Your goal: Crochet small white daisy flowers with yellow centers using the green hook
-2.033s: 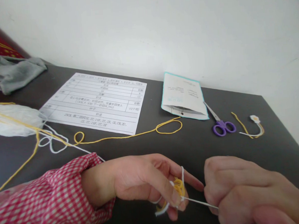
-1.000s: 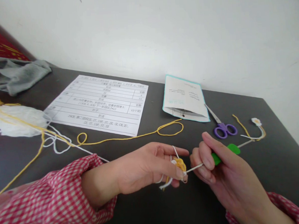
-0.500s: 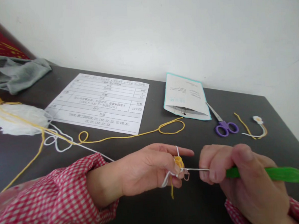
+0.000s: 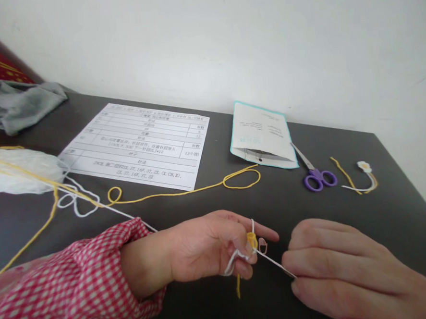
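My left hand [image 4: 213, 246] is closed, pinching a small yellow crochet piece [image 4: 252, 239] between thumb and fingers. Its index finger points right, with white yarn [image 4: 252, 226] looped over it. A pale pink stitch marker [image 4: 262, 245] hangs at the piece's right edge, and a yellow yarn tail [image 4: 238, 287] dangles below. To the right, my right hand [image 4: 345, 267] is closed with its back towards me, gripping the crochet hook [image 4: 289, 272]. Only a short bit of the metal shaft shows; the green handle is hidden. A white strand stretches from the piece to the hook.
On the dark table [image 4: 291, 203] lie a printed sheet [image 4: 136, 145], a white packet [image 4: 260, 132], purple-handled scissors [image 4: 319, 178] and a small crocheted flower [image 4: 365, 166]. White yarn [image 4: 22, 170] and a grey cloth [image 4: 22, 106] are at the left. A wall [image 4: 206, 44] stands behind.
My right hand has rolled over so its back faces me, hiding the green handle. The hook has drawn away from the piece and tilted down, pulling a white strand out.
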Available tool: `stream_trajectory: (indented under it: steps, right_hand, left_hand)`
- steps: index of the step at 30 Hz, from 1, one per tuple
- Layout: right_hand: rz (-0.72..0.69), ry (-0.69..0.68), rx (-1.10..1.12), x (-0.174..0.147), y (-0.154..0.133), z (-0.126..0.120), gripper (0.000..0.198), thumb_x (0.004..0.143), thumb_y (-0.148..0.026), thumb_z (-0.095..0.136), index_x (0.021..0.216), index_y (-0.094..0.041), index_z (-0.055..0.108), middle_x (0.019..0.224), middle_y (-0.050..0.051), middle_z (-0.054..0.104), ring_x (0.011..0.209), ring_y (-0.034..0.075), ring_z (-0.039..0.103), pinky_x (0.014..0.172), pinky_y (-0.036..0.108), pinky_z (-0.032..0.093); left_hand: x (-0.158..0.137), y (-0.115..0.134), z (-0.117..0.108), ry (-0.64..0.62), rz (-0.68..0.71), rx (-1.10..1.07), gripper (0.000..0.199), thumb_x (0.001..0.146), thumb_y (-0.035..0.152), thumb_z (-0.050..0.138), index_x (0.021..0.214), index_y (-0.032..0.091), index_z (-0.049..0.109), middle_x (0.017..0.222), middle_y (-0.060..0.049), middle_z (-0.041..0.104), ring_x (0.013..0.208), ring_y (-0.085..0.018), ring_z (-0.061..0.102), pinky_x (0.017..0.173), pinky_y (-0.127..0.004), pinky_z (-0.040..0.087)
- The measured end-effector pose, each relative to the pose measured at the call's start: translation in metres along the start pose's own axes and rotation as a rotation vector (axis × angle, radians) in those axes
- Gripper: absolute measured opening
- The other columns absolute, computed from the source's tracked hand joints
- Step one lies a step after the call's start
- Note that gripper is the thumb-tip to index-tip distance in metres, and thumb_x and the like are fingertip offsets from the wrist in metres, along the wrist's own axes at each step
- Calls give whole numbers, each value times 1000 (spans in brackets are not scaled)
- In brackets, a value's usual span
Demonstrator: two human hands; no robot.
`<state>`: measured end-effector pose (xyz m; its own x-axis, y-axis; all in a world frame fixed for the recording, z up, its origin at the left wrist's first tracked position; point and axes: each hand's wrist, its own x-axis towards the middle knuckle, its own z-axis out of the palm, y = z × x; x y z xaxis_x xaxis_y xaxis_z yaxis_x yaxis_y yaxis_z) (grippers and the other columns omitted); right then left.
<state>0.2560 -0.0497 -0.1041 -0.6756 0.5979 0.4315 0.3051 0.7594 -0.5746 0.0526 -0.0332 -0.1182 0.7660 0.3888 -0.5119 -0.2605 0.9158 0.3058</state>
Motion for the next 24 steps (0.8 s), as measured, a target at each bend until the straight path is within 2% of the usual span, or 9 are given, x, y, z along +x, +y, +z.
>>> stream_trajectory:
  steps: [3, 5, 12, 14, 18, 20, 22, 24]
  right_hand:
    - [31, 34, 112, 2, 0, -2, 50, 94, -61, 48, 66, -26, 69, 68, 8, 69, 68, 25, 68, 63, 35, 58]
    - [49, 60, 179, 6, -2, -4, 46, 91, -62, 53, 68, -25, 70, 70, 9, 70, 69, 26, 68, 63, 36, 57]
    - [192, 236, 363, 10, -13, 3, 45, 102, -49, 40, 70, -24, 59, 55, 0, 60, 49, 16, 57, 53, 32, 48]
    - [178, 215, 326, 12, -11, 2, 47, 104, -48, 35, 70, -23, 56, 55, -1, 61, 49, 15, 58, 53, 31, 49]
    - [15, 29, 76, 16, -7, -14, 41, 104, -37, 40, 71, -25, 60, 62, -1, 73, 52, 13, 66, 57, 25, 55]
    - [-44, -1, -3, 17, -8, -20, 37, 103, -34, 44, 74, -26, 64, 65, -1, 76, 55, 14, 70, 59, 23, 56]
    - [-30, 22, 16, 16, -11, -19, 38, 104, -35, 41, 74, -26, 62, 64, -1, 76, 55, 14, 70, 61, 23, 56]
    - [71, 98, 111, 13, -14, -12, 42, 105, -39, 35, 72, -26, 56, 60, -3, 71, 52, 13, 66, 60, 26, 55]
  left_hand:
    - [0, 0, 0, -22, -31, 16, 35, 56, 7, 65, 89, 11, 73, 57, 7, 46, 50, -6, 33, 56, -22, 28]
    - [0, 0, -1, -30, -49, 33, 35, 55, 7, 65, 89, 12, 73, 56, 7, 47, 50, -6, 34, 56, -22, 29]
    - [1, 0, -5, -42, -73, 90, 38, 53, 10, 71, 91, 15, 76, 55, 6, 53, 50, -7, 44, 59, -24, 38]
    - [1, -1, -6, -39, -74, 93, 41, 53, 11, 72, 93, 15, 76, 55, 6, 55, 49, -7, 46, 59, -24, 40]
    - [1, -3, -7, -50, -78, 83, 42, 52, 11, 70, 94, 14, 76, 54, 6, 55, 47, -6, 45, 58, -23, 40]
    - [2, -3, -8, -57, -86, 84, 43, 52, 11, 70, 94, 14, 77, 55, 6, 57, 48, -6, 46, 58, -23, 41]
    - [3, -4, -9, -55, -94, 91, 44, 51, 11, 70, 95, 14, 77, 54, 6, 58, 47, -7, 48, 58, -23, 42]
    - [3, -4, -9, -59, -105, 98, 46, 51, 12, 72, 97, 14, 77, 54, 6, 59, 46, -6, 48, 57, -22, 43]
